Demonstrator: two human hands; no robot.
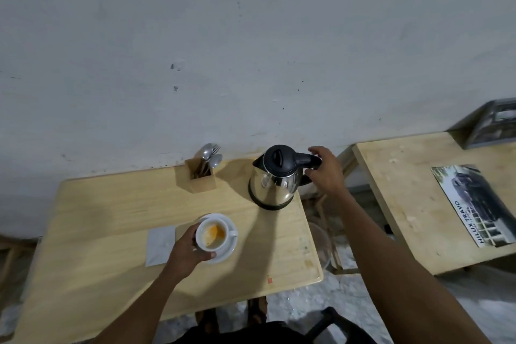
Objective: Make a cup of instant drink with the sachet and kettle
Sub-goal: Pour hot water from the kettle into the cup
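Fingers (317, 151) of the right hand (326, 170) are spread open by the black handle of the kettle (275, 179), not yet wrapped round it. The left hand (187, 250) is curled round the cup (211, 234), which sits on a saucer (227, 253) near the front of the table (111, 218). Orange powder lies in the cup. The kettle stands at the back. It is shiny metal, likely heavy and hot, so only the handle is safe to grab. The cup could break.
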